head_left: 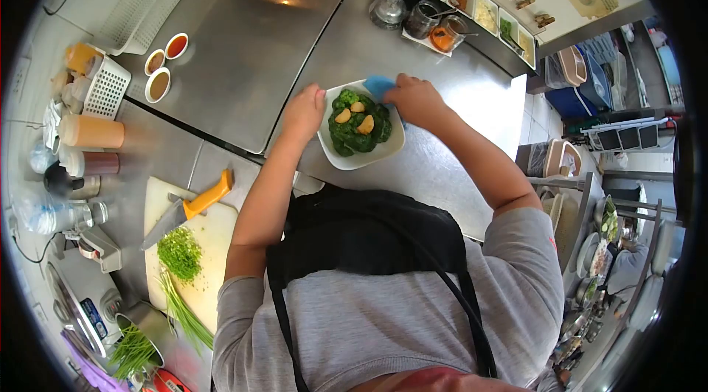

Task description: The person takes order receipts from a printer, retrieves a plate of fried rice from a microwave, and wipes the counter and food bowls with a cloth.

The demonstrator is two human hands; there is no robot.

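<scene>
A white square bowl (341,159) stands on the steel counter in front of me, filled with cooked leafy greens (363,143) and several golden garlic cloves (366,125) on top. My left hand (304,113) is closed on the bowl's left rim. A blue cloth (379,86) is pinched in my right hand (414,100) and touches the bowl's far right corner. The fingertips of my right hand are partly hidden behind the cloth.
Left, a cutting board (158,196) holds a yellow-handled knife (210,195), chopped scallions (179,253) and whole stalks. Three small sauce cups (158,85) stand beyond. Jars (422,19) and a row of condiment tubs (459,0) line the far right edge.
</scene>
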